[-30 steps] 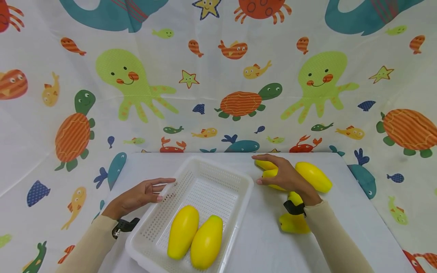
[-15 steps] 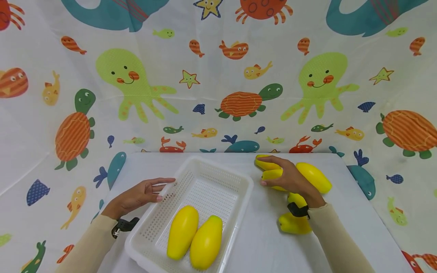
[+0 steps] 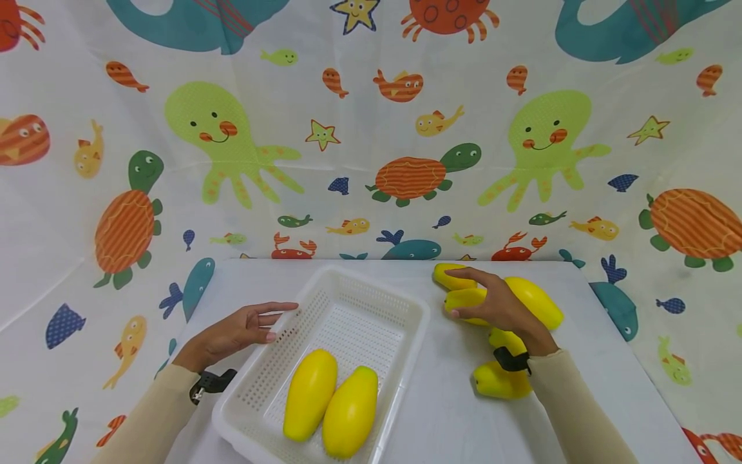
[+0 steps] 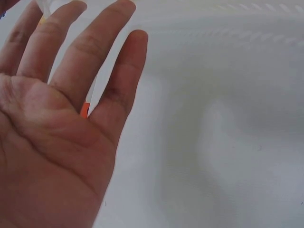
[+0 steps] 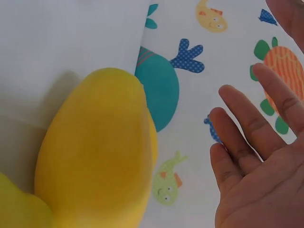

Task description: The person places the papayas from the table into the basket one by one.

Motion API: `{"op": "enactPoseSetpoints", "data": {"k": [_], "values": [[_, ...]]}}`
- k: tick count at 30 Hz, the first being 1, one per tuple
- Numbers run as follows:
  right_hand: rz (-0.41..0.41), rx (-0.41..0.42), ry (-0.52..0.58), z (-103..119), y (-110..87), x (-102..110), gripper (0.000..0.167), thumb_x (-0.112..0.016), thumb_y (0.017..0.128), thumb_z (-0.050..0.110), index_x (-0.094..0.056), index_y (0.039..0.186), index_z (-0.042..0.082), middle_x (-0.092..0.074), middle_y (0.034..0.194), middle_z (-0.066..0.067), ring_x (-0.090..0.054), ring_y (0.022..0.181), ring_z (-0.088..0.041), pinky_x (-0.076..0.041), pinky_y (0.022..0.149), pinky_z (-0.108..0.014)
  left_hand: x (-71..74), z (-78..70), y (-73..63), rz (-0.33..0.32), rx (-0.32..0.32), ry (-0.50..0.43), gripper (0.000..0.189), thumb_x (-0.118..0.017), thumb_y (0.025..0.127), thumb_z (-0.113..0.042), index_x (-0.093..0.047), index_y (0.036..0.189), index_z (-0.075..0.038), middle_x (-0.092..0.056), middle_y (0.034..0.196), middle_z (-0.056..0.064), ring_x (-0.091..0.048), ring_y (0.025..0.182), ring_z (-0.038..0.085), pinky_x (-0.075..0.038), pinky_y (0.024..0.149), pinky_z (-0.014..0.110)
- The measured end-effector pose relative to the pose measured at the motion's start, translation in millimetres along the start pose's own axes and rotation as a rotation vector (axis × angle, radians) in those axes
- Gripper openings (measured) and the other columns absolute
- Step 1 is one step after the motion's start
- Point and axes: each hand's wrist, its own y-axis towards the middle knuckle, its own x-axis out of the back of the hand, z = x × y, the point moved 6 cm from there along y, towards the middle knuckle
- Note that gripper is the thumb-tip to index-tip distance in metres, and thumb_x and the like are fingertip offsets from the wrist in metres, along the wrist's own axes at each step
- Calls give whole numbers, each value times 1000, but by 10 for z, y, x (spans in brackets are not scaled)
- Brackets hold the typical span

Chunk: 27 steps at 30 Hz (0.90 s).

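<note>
My left hand [image 3: 234,332] is at the left side of a white perforated plastic basket [image 3: 418,335], its fingertips right at the rim. In the left wrist view its fingers [image 4: 90,45] are extended with nothing in them. Two yellow papayas [image 3: 310,394] lie side by side at the basket's near end. Over the loose fruit on the right, my right hand [image 3: 503,309] is spread, thumb apart from the fingers. It overlaps one papaya [image 3: 464,301] in the head view, just in front of another papaya [image 3: 449,276]. The right wrist view has the palm [image 5: 261,194] holding nothing.
A large papaya [image 3: 534,301] lies right of my right hand. Nearer me are a partly covered papaya [image 3: 503,339] and a greenish-yellow papaya [image 3: 500,380] beside my wrist. All lie on a white-covered table [image 3: 440,412], backed by a sea-animal print curtain [image 3: 359,193].
My right hand has shifted slightly right and toward me, uncovering more of the two papayas at its fingertips. The left hand, basket and fruit stay put.
</note>
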Motion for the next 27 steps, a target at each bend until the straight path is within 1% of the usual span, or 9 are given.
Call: {"op": "enactPoseSetpoints", "data": {"k": [3,7,14,21,24,27], "values": [[-6,4,-3,-35,5,17,78,-91,84,39,-57,153,30,-48,166,-6,-31,158,-43,-23,123,-80,0,2,2,-1,3,-3,68,-58,105,-2,-33,167,-15,-47,165,18,-65,133,46,-56,101,65],[-20,-26,-23,-84,10,52,80,-91,84,36,-55,155,26,-46,167,-9,-29,159,-45,-22,123,-82,-1,0,0,-1,4,-4,68,-58,105,-2,-33,167,-14,-47,165,19,-65,133,46,-56,101,66],[-24,-81,-44,-143,2,89,80,-90,85,33,-54,156,27,-42,169,-12,-26,158,-48,-22,122,-83,-5,-8,-5,-2,3,5,67,-58,105,-2,-33,167,-14,-48,165,19,-65,133,47,-56,101,65],[-31,-125,-52,-218,-7,98,77,-89,86,33,-54,155,31,-39,170,-14,-25,158,-50,-23,121,-83,-10,-7,-2,8,-10,-5,67,-57,106,0,-33,167,-13,-47,165,21,-64,133,48,-55,101,66],[-38,-142,-60,-257,-10,105,76,-89,86,33,-55,154,31,-39,170,-15,-25,158,-50,-23,122,-82,-5,4,-1,4,-7,-5,67,-57,106,-1,-33,167,-13,-47,164,21,-64,133,48,-55,101,66],[-41,-145,-67,-300,-17,113,77,-90,86,33,-55,155,28,-39,170,-15,-26,158,-50,-23,122,-82,1,9,-1,0,-3,1,67,-57,106,-1,-33,167,-13,-48,164,20,-65,132,48,-55,101,66]]}}
